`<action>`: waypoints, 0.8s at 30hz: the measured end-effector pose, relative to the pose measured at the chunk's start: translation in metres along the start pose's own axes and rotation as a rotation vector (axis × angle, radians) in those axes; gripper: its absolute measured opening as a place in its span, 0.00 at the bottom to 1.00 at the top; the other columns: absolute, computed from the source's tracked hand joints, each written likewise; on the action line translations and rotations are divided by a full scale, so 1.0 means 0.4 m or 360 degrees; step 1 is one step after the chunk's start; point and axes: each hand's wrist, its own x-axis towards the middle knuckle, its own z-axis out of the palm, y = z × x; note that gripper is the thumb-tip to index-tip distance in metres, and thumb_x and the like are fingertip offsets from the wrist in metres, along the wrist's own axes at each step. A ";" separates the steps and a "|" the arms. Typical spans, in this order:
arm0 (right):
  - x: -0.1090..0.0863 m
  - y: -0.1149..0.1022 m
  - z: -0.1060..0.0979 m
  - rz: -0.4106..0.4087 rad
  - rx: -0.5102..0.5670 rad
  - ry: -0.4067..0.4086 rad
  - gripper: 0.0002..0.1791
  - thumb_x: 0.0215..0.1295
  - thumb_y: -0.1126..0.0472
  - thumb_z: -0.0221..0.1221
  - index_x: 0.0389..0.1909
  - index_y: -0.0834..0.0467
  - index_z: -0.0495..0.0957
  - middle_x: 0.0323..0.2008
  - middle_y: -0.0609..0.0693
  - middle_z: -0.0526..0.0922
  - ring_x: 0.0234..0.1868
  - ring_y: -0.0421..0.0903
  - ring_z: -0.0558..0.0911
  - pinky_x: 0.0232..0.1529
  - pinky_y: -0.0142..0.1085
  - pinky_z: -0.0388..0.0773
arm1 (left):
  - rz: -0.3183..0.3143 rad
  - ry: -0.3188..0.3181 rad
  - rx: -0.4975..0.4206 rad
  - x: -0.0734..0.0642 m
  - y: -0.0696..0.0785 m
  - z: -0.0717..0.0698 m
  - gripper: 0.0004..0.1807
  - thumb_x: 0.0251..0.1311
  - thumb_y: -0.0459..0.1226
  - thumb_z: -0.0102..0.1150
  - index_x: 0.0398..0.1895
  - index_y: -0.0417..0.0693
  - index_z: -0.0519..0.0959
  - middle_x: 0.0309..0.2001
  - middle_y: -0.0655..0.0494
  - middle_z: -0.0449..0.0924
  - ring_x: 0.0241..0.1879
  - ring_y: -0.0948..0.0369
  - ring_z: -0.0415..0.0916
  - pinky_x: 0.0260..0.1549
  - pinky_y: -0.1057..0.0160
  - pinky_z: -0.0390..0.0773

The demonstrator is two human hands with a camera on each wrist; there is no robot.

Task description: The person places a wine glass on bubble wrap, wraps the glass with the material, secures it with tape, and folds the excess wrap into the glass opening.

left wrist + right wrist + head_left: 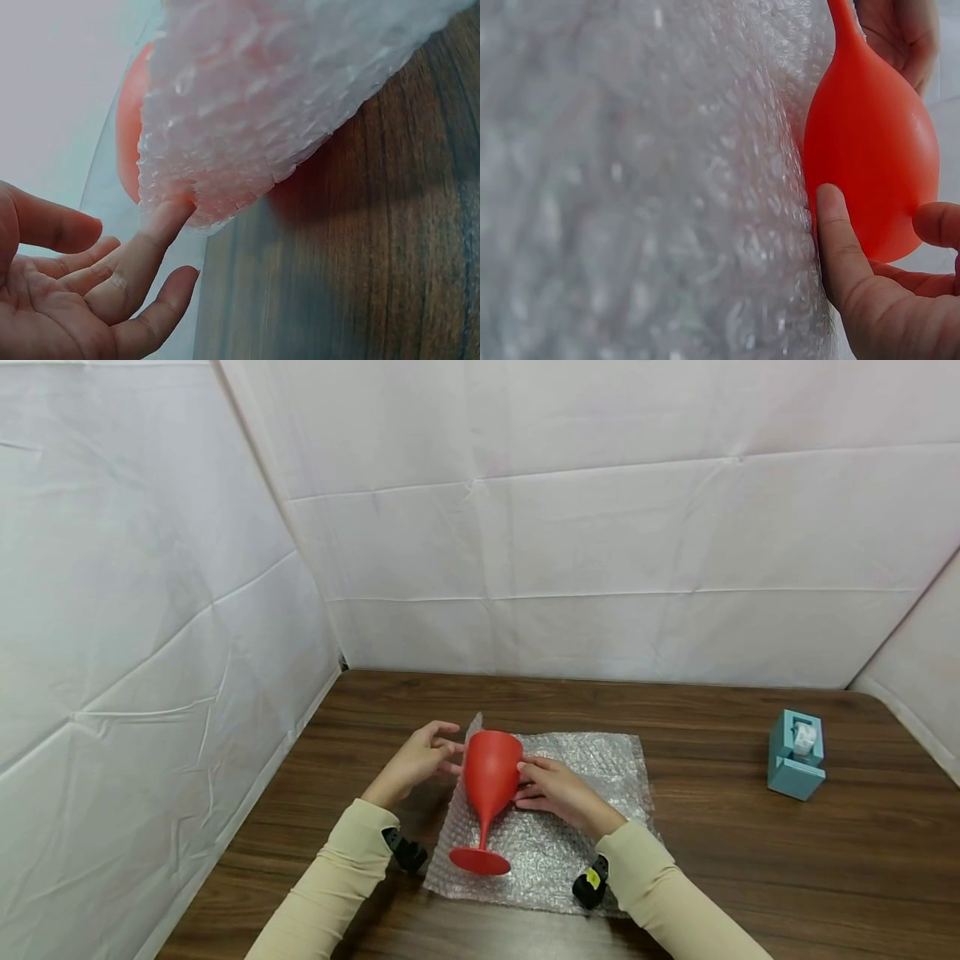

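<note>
A red goblet [492,772] lies on its side on a sheet of bubble wrap [592,768], its foot towards the near edge. My right hand [558,789] holds the bowl from the right. In the right wrist view, the thumb and a finger touch the red bowl [877,142] at two sides. My left hand [416,764] is at the goblet's left, its fingers spread. One fingertip touches the raised edge of the bubble wrap [247,97] in the left wrist view. That raised flap covers part of the bowl there.
A light-blue tape dispenser [797,756] with a roll of clear tape stands on the brown wooden table [720,860] at the right. White cloth walls [600,527] enclose the back and sides of the table.
</note>
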 end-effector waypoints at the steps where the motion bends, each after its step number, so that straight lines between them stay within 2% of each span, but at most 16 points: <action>1: 0.000 0.001 -0.001 -0.0003 -0.0003 -0.0006 0.31 0.75 0.56 0.46 0.71 0.68 0.51 0.48 0.59 0.76 0.36 0.42 0.80 0.49 0.40 0.81 | 0.0010 -0.0010 -0.0005 0.000 0.000 0.000 0.23 0.70 0.27 0.42 0.67 0.34 0.59 0.57 0.34 0.75 0.41 0.47 0.84 0.52 0.46 0.77; 7: 0.000 0.009 -0.011 -0.0028 0.0003 -0.0039 0.31 0.76 0.57 0.44 0.71 0.69 0.50 0.45 0.58 0.77 0.36 0.42 0.81 0.48 0.39 0.81 | 0.0051 -0.0043 -0.0017 -0.001 0.002 0.002 0.26 0.66 0.22 0.44 0.68 0.32 0.58 0.58 0.32 0.74 0.43 0.45 0.83 0.53 0.46 0.76; 11: -0.002 0.011 -0.018 -0.0049 0.0011 -0.0046 0.30 0.76 0.59 0.44 0.71 0.71 0.51 0.43 0.57 0.77 0.36 0.42 0.81 0.48 0.39 0.81 | 0.0054 -0.0049 -0.0028 0.000 0.004 0.005 0.29 0.62 0.20 0.49 0.68 0.33 0.59 0.58 0.32 0.74 0.41 0.47 0.83 0.52 0.46 0.76; 18: -0.010 0.008 -0.023 -0.0021 0.0002 -0.0022 0.29 0.75 0.60 0.43 0.71 0.70 0.50 0.44 0.59 0.77 0.37 0.43 0.81 0.47 0.38 0.81 | 0.0098 0.0021 0.0114 0.005 0.004 0.018 0.32 0.56 0.21 0.58 0.66 0.36 0.64 0.54 0.37 0.78 0.40 0.54 0.83 0.47 0.50 0.80; 24: -0.014 0.009 -0.026 -0.0006 -0.0002 -0.0005 0.29 0.75 0.62 0.42 0.72 0.70 0.49 0.45 0.60 0.78 0.37 0.43 0.80 0.47 0.39 0.81 | 0.0137 0.0112 0.0193 0.001 0.007 0.032 0.33 0.51 0.24 0.66 0.63 0.38 0.68 0.51 0.41 0.81 0.39 0.56 0.81 0.35 0.59 0.78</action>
